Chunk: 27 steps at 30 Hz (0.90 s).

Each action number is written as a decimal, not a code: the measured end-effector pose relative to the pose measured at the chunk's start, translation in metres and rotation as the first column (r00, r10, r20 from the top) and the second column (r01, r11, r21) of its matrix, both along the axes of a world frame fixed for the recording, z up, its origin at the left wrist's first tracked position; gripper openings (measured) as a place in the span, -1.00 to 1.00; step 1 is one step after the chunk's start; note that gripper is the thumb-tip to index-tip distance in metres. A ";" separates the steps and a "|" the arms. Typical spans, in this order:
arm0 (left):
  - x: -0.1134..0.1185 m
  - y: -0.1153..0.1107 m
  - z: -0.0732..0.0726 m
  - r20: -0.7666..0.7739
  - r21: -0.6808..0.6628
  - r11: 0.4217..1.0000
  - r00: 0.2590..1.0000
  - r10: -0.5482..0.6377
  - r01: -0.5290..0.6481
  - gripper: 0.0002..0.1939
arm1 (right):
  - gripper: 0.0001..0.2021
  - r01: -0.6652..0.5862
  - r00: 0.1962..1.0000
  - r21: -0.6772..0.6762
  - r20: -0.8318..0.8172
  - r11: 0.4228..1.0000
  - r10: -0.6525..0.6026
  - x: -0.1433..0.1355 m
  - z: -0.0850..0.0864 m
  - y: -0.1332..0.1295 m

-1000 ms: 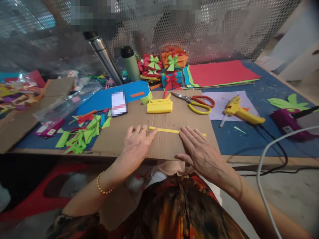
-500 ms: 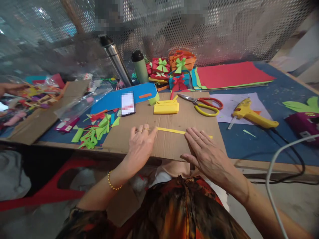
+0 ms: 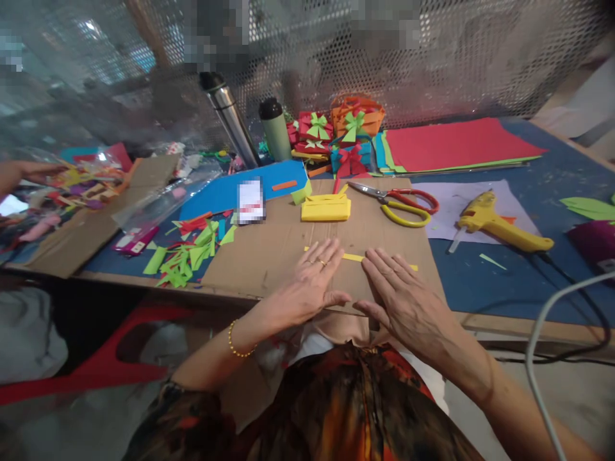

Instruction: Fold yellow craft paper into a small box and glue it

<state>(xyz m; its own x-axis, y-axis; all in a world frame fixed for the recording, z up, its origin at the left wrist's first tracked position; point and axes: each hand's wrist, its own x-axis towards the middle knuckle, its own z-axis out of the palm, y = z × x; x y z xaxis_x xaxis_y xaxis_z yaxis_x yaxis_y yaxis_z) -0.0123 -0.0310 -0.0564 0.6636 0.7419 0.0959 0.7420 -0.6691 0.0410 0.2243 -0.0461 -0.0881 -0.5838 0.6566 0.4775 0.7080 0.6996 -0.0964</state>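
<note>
A narrow yellow paper strip [image 3: 354, 257] lies across the cardboard sheet [image 3: 250, 259] in front of me. Flat over its left part rests my left hand [image 3: 312, 278], fingers stretched out. My right hand [image 3: 401, 288] presses on the strip further right, also flat with fingers extended. Between the two hands a short length of the strip shows, and its ends peek out on either side. Beyond it sits a folded yellow paper piece [image 3: 325, 208]. Scissors [image 3: 408, 206] with red and yellow handles lie open behind my right hand.
Right of the cardboard lie a yellow glue gun [image 3: 504, 224] and its cable. Green paper scraps [image 3: 189, 256] and a phone [image 3: 250, 200] are on the left. Behind stand two bottles, small paper baskets [image 3: 358, 118] and red paper sheets [image 3: 461, 144]. Another person's hand [image 3: 33, 171] reaches in at far left.
My left hand has moved right along the strip and flattened, its fingers going from a pinch at the left end to lying stretched out. The right hand stays flat on the strip.
</note>
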 end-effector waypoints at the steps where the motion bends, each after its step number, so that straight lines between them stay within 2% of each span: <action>1: -0.001 0.000 -0.003 0.012 -0.024 1.000 1.000 0.020 -0.020 -0.07 | -0.37 0.004 1.000 0.001 0.007 1.000 -0.004 -0.001 0.000 0.000; 4: -0.009 -0.006 -0.005 0.031 -0.026 0.996 0.996 0.087 -0.086 -0.02 | -0.35 0.022 0.999 0.001 0.025 1.000 -0.022 -0.001 0.003 -0.002; 9: -0.021 -0.015 -0.007 0.012 0.070 0.986 0.988 0.154 -0.154 -0.01 | -0.35 0.002 0.999 -0.043 0.038 0.999 0.000 0.002 0.006 -0.002; 18: -0.020 -0.017 -0.001 -0.032 0.098 0.982 0.986 0.165 -0.161 0.06 | -0.30 0.037 0.999 -0.078 0.041 0.996 -0.034 -0.002 0.008 -0.003; 22: -0.015 -0.019 0.000 -0.041 0.166 0.969 0.980 0.194 -0.185 -0.02 | -0.30 0.032 0.994 -0.038 0.108 0.999 -0.028 0.015 0.013 -0.007; 27: -0.013 -0.020 -0.004 -0.020 0.197 0.963 0.981 0.191 -0.183 -0.03 | -0.39 0.128 0.982 0.005 0.142 0.992 -0.127 0.045 0.010 -0.022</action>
